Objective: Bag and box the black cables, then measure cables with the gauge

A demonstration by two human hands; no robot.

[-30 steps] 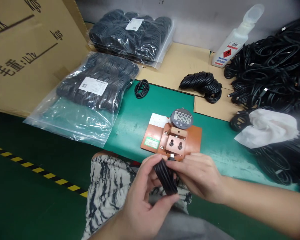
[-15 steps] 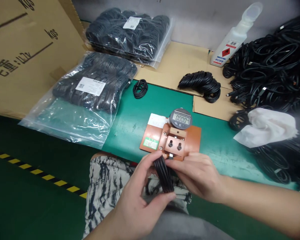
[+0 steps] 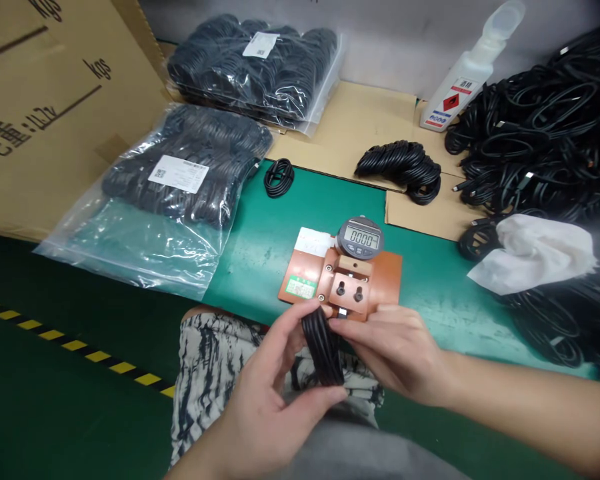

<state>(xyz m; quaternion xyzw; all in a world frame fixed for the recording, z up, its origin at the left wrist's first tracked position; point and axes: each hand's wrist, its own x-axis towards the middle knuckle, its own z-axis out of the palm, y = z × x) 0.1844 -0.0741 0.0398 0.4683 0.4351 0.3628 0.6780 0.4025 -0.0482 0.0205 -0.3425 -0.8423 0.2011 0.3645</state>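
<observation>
A coiled black cable (image 3: 323, 348) is gripped in my left hand (image 3: 275, 393), between the thumb below and the fingers above. My right hand (image 3: 400, 347) pinches the cable's plug end (image 3: 343, 313), whose metal tip is at the front of a copper-coloured measuring fixture (image 3: 350, 293). The fingers partly hide the plug, and I cannot tell how far in it sits. On the fixture stands a round digital gauge (image 3: 361, 237) that reads 0.000.
A single coiled cable (image 3: 279, 178) and a row of coils (image 3: 399, 168) lie beyond the fixture. Bagged cables (image 3: 180, 167) stand left near a cardboard box (image 3: 55, 120). At right are a cable heap (image 3: 540, 133), a white cloth (image 3: 535, 253) and a bottle (image 3: 455, 93).
My left hand and the cable coil have shifted slightly to the left. The right hand stays at the fixture, and the gauge shows the same digits.
</observation>
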